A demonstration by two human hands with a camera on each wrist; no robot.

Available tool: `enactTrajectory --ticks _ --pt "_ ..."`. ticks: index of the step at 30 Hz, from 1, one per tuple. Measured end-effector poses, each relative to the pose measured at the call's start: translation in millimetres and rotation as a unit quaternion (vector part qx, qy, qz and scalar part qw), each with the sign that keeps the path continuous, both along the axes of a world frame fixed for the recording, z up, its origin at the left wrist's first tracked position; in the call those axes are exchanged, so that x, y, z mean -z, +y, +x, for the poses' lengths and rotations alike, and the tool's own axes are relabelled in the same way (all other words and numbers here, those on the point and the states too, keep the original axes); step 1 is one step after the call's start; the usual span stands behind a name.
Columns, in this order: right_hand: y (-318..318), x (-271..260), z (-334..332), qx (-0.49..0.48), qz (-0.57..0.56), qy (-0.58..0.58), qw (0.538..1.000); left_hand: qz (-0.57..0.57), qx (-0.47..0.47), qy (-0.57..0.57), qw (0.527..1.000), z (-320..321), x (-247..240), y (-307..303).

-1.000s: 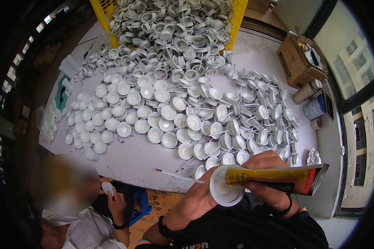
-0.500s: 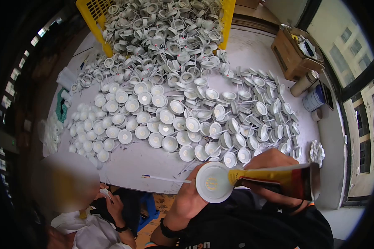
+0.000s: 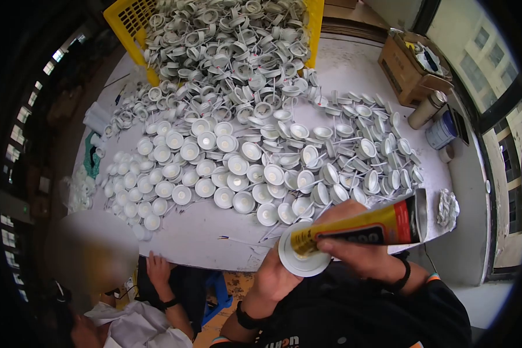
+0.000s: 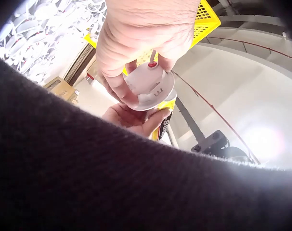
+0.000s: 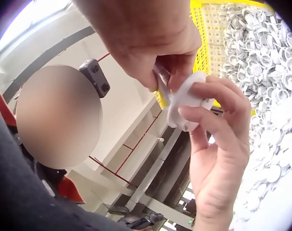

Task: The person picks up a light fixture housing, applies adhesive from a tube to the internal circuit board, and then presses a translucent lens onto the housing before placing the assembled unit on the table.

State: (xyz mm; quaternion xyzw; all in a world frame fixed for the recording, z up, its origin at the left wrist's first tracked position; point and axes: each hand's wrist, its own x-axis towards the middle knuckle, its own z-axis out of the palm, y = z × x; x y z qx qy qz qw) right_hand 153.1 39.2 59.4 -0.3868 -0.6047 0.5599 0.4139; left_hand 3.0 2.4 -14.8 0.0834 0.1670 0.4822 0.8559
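My left hand [image 3: 277,279] holds a white round downlight [image 3: 310,268] by its edge, dished face up in the head view. From the left wrist view, its back [image 4: 148,84] shows, with a white cable coming out through a red grommet; the fingers curl around the rim. My right hand [image 3: 359,255] grips a yellow, black and red glue tube [image 3: 383,229] with its thumb across the side. The tube's narrow end lies over the downlight's face and hides its middle. In the right wrist view, the tube is mostly hidden behind the right hand [image 5: 146,43].
Many white downlights [image 3: 238,180] cover the white table [image 3: 197,238], heaped up toward a yellow crate [image 3: 124,26]. At right stand a cardboard box [image 3: 409,69], a flask [image 3: 428,110], a can [image 3: 441,130] and crumpled foil [image 3: 448,209]. Another person's hand [image 3: 158,269] is at the left.
The tube has swung in across the downlight's face, which showed openly half a second ago. At the left, the other person's hand has moved to the table edge, away from a small white piece.
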Motion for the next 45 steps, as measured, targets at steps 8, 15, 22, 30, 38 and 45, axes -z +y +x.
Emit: enactTrajectory --ticks 8,15,22,30,38,45 --pt "1.2 8.3 -1.3 0.122 -0.041 0.05 0.99 0.011 -0.027 0.009 1.0 -14.8 6.5 2.9" --pt "-2.0 24.3 -9.1 0.218 -0.076 0.103 0.967 -0.103 -0.213 0.26 0.936 -105.6 113.9 0.7" --pt "-0.3 29.3 -28.6 0.242 -0.07 0.101 0.963 -0.228 -0.151 0.518 0.811 -173.5 187.9 2.4" --pt "10.3 30.5 -45.5 0.267 -0.056 0.104 0.956 -0.082 -0.197 0.824 0.525 -222.2 206.1 28.4" --pt "25.3 37.8 -52.2 0.294 -0.08 0.074 0.95 -0.298 -0.314 0.443 0.785 -249.0 198.9 129.8" --pt "33.4 40.8 -49.1 0.318 -0.082 0.069 0.942 -0.287 -0.261 0.659 0.644 -255.3 220.2 153.4"
